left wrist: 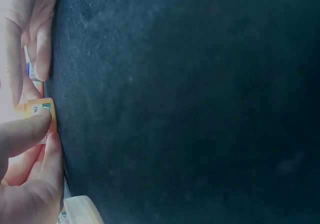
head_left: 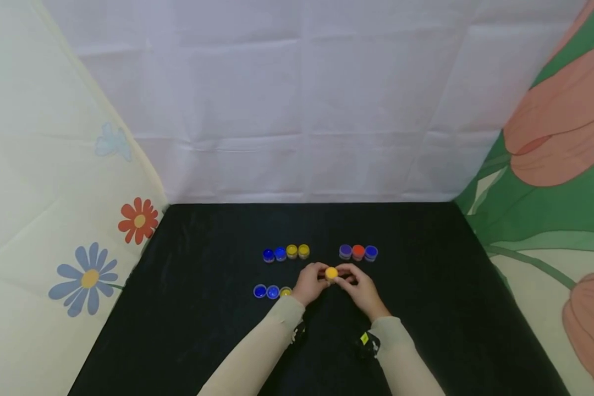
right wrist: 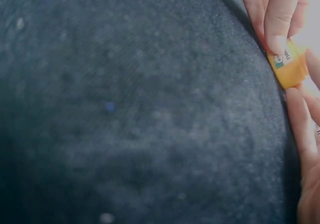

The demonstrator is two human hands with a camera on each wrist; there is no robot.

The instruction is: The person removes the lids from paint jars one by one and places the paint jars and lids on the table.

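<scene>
A small jar with a yellow-orange top [head_left: 331, 273] is held between both hands over the black table. My left hand [head_left: 311, 283] pinches it, the thumb [left wrist: 37, 129] lying across its printed label. From the other side my right hand [head_left: 358, 289] grips the same jar with thumb and fingertips [right wrist: 295, 101]. Whether the jar touches the cloth cannot be told. Close to the left wrist stands a yellow-topped jar [head_left: 285, 291], partly covered by that hand, in a row with two blue-topped jars [head_left: 273, 292].
Farther back on the black cloth [head_left: 218, 341] is a row of blue-topped jars [head_left: 280, 253] and yellow-topped jars [head_left: 303, 251]. To its right stand a purple-blue jar [head_left: 345, 252], an orange-red jar [head_left: 358, 252] and a blue jar [head_left: 371, 253]. A white sheet [head_left: 302, 110] hangs behind.
</scene>
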